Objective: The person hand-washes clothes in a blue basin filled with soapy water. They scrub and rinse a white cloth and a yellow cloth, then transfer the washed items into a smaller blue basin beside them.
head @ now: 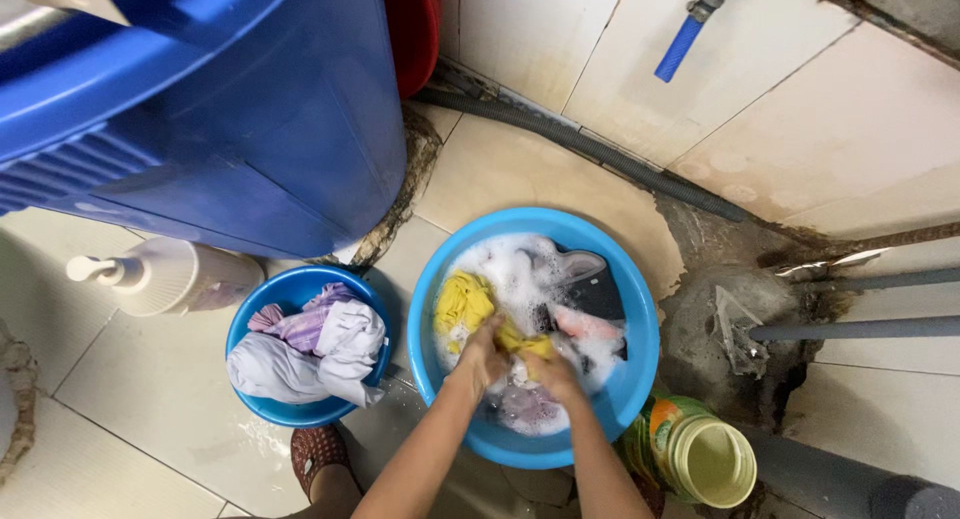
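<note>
Hands point(520, 359) scrub cloth point(465, 304) in basin point(640, 329).

Yellow cloth point(470, 304), blue basin point(640, 329)

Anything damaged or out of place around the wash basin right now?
Yes. The floor right of the large blue basin is broken, its tile gone around grey pipes. A green container lies tipped, mouth open. Both hands grip the yellow cloth.

floor point(150, 399): cream tiles, wet | wall point(800, 109): tiled | blue barrel point(250, 129)
</note>
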